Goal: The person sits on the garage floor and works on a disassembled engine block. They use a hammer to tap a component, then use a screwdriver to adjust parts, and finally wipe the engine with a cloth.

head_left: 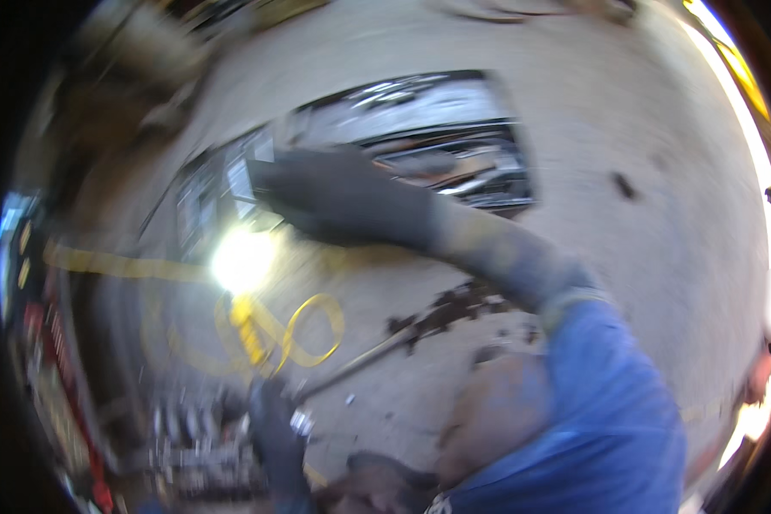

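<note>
The picture is blurred by motion. My right hand point(338, 201), in a dark glove at the end of a blue sleeve, reaches up and left to the corner of a dark metal frame point(454, 154) lying on the concrete floor. Its fingers lie over the frame's edge, and the blur hides whether they grip it. Just below that hand burns a bright white glare point(242, 261). My left hand point(274, 433), also gloved, is closed around a tool with a yellow front part point(250, 334) that points up at the glare.
A yellow cable point(317, 330) loops on the floor beside the tool. A thin metal rod point(360, 361) lies slanted near dark scraps point(454, 308). Red and dark clutter lines the left edge point(51, 368). Bright daylight shows along the right rim.
</note>
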The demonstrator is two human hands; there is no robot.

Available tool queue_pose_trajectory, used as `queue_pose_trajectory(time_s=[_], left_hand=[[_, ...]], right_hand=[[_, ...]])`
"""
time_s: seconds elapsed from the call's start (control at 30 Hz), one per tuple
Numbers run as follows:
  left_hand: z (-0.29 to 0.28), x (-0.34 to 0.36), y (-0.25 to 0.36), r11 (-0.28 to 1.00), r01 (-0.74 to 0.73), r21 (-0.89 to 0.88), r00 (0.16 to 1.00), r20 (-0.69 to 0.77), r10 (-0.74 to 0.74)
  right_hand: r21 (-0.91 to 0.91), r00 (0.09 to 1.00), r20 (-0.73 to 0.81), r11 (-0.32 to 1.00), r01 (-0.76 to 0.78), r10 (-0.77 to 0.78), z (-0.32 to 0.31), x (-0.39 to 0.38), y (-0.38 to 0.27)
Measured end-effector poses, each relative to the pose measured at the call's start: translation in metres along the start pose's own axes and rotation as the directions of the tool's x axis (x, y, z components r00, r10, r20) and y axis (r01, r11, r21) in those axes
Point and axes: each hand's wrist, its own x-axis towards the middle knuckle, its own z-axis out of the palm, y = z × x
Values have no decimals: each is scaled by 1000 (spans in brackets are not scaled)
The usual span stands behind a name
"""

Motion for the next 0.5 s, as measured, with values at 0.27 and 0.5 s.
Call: queue_pose_trajectory(time_s=[0.27,0.5], left_hand=[[25,19,34,201,477,-856,649,188,-738],[37,21,28,368,393,-843,657,-22,-754]], right_hand=[[260,365,918,458,-850,156,19,-83,-131],[289,365,914,350,-891,175,33,-92,-143]])
